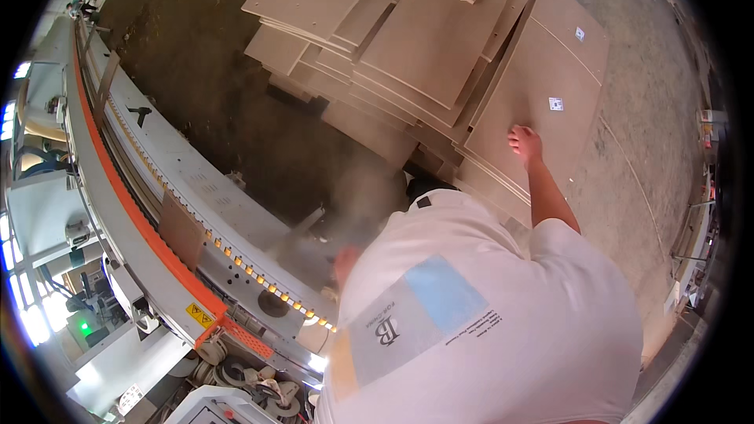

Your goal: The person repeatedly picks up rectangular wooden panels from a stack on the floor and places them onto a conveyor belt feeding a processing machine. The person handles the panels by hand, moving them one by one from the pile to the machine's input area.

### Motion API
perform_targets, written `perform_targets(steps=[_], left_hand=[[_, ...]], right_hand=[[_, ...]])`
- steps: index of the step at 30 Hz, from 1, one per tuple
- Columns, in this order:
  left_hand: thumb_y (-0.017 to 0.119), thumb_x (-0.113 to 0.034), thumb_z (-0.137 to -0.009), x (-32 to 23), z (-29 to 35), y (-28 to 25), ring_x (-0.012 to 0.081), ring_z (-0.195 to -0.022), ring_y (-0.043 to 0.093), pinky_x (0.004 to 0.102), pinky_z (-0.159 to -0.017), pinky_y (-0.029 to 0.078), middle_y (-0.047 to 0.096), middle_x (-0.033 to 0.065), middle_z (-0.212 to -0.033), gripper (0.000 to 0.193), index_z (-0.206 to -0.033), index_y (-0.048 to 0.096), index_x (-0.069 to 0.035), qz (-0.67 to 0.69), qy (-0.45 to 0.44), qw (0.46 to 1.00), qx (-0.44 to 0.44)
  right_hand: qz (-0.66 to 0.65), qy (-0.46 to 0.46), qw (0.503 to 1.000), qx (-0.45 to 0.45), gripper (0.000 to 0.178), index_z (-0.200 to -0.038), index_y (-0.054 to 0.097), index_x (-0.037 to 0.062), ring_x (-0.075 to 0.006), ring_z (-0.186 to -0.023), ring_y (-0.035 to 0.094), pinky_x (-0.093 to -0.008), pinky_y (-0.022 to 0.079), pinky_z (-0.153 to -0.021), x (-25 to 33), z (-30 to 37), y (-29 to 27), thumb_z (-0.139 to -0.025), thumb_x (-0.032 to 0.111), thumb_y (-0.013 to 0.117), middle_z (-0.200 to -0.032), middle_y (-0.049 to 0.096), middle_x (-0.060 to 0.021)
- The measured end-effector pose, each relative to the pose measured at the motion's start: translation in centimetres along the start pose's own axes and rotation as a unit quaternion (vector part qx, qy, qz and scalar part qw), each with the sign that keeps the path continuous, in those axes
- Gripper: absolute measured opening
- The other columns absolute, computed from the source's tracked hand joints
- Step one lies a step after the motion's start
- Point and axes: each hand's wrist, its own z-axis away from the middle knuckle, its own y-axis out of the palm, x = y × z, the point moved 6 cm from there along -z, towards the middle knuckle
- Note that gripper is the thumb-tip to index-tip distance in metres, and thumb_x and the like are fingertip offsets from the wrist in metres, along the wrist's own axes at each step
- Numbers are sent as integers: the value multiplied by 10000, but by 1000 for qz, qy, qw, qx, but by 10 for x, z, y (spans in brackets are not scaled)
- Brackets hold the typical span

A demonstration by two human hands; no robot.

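My right hand [525,141] is stretched out over a stack of flat brown boards, its fingers curled in and no object showing in them. Beneath it lies a large brown board [569,82] with small white labels; whether the hand touches it I cannot tell. My left hand [345,263] is blurred and partly covered by my white shirt [503,306]. It is beside the near end of a long machine [212,188] with a white bed, and its fingers do not show clearly.
More brown boards [428,39] lie in uneven piles ahead, their edges overhanging. Along the left, the machine carries an orange strip [157,243], a row of yellow rollers [255,271] and an upright brown panel [181,232]. Concrete floor [652,141] stretches away at the right.
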Motion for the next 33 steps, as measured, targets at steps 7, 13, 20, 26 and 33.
perform_targets(steps=[7,13,20,26,33], left_hand=[[600,-327,-962,25,-2,-14,260,-1055,618,404,-887,510,653,130,-1150,384,-1250,596,-73,148,-125,981,19],[536,-282,-959,105,-16,-30,337,-1211,583,469,-992,485,606,159,-1315,441,-1362,524,-101,251,-119,956,99],[625,-287,-991,99,-16,-32,253,-1055,673,400,-860,553,695,74,-1173,327,-1274,610,-124,189,-63,973,114],[577,-281,-1048,-97,18,1,147,-857,680,262,-749,538,708,96,-1058,307,-1244,606,-47,89,-47,984,144],[563,-353,-1055,-222,57,140,176,-975,679,324,-864,540,716,91,-1103,409,-1290,606,-20,7,63,944,325]], right_hand=[[269,6,947,-178,462,-1163,703,45,-274,-920,708,-406,547,-792,-100,-17,-156,-917,430,637,-1046,747,-157],[418,174,843,-289,643,-1306,663,51,-406,-1165,627,-533,518,-931,-146,28,-234,-944,569,545,-1281,679,-226],[-75,211,964,-141,726,-1248,652,135,-219,-687,664,-412,518,-573,-187,64,-168,-880,759,601,-906,687,-58],[-113,132,985,-26,676,-1208,663,120,-140,-630,651,-317,525,-566,-151,136,-97,-946,731,538,-861,685,-31],[-116,145,960,208,591,-1261,648,61,-211,-952,724,-355,567,-811,-105,258,-14,-1068,575,428,-1057,735,-107]])
